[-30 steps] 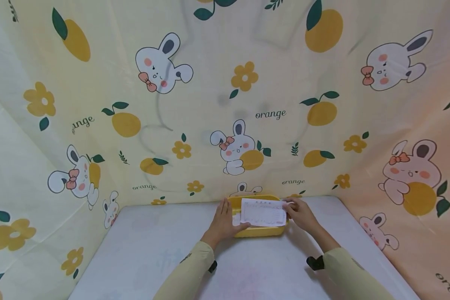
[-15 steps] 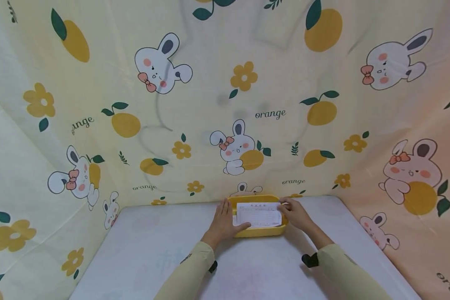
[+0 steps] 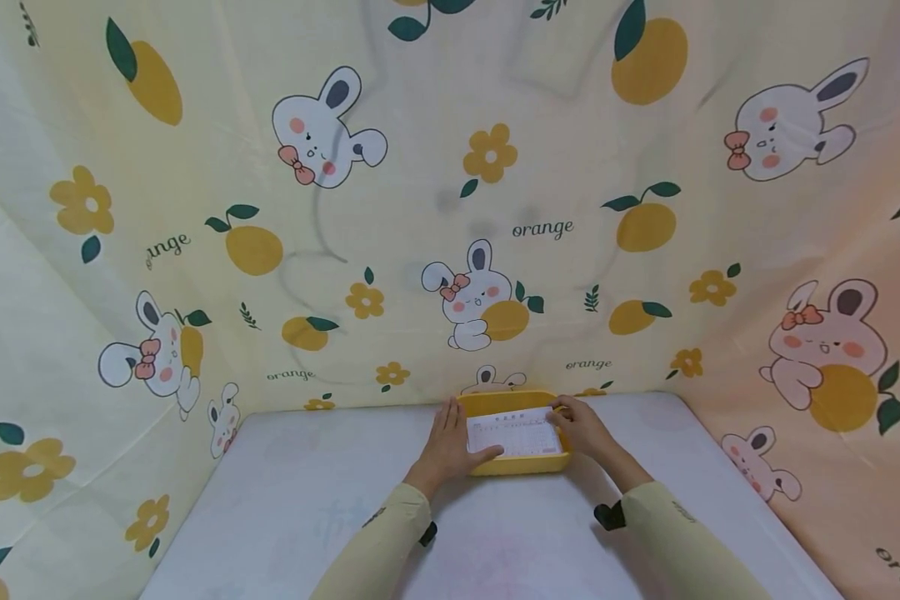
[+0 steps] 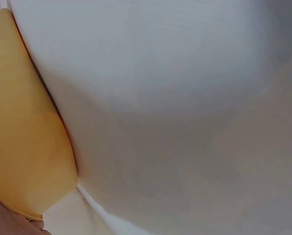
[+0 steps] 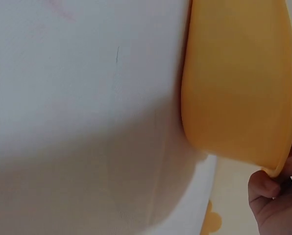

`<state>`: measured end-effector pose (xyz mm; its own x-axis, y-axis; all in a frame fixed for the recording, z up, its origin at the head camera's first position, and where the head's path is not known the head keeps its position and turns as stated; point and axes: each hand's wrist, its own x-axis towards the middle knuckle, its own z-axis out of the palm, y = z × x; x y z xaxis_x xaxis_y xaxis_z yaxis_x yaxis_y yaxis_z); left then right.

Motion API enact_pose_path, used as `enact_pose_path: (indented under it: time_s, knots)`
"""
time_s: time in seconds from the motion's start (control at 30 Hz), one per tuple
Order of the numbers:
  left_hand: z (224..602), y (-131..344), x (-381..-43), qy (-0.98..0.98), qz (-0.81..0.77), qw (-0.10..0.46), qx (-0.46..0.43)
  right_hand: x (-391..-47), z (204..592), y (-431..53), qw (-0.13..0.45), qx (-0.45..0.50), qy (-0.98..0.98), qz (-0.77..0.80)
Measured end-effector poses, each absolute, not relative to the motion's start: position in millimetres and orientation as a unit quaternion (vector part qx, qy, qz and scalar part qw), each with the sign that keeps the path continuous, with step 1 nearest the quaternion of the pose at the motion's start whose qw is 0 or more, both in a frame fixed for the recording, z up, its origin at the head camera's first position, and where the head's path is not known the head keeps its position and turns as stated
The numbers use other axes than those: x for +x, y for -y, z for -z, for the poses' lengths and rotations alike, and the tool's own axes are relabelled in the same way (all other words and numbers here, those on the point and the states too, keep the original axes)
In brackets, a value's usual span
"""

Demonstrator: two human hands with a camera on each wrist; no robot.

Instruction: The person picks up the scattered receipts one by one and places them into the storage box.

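Observation:
A yellow plastic basket (image 3: 521, 465) stands at the far side of the table, its solid front wall also seen in both wrist views. Inside it lies a white printed slip of paper (image 3: 513, 435) with ruled lines and a heading. My left hand (image 3: 450, 443) rests along the basket's left end, fingers straight, thumb reaching over the front rim onto the paper. My right hand (image 3: 587, 429) is at the right end, fingers curled, pinching the paper's upper right corner close to the rim. In the right wrist view, curled fingers (image 5: 266, 188) show beside the rim's corner.
The white table (image 3: 330, 500) runs back to a hanging cloth (image 3: 390, 192) printed with rabbits, oranges and flowers. This cloth rises right behind the basket and along both sides. Dark wrist straps (image 3: 610, 517) sit at the sleeve cuffs.
My right hand has moved left and slightly down with the paper, which now lies lower and further left inside the basket. The left hand and the basket have stayed in place.

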<state>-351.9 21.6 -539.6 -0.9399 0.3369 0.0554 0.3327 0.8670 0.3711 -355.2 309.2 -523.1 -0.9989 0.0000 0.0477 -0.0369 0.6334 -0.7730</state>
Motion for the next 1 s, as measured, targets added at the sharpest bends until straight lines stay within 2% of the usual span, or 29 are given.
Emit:
enact_pose_path:
  time_s: [0.3,1.0]
  knots:
    - [538.0,-22.1,-352.4,-0.967,-0.189,0.008,0.171,-354.7,520.5,-303.9,0.037,0.018,0.926,-0.375]
    - [534.6,-26.5,-350.2,-0.967,-0.181,0.011,0.179,-348.8,527.2,-303.3,0.037,0.017,0.928,-0.369]
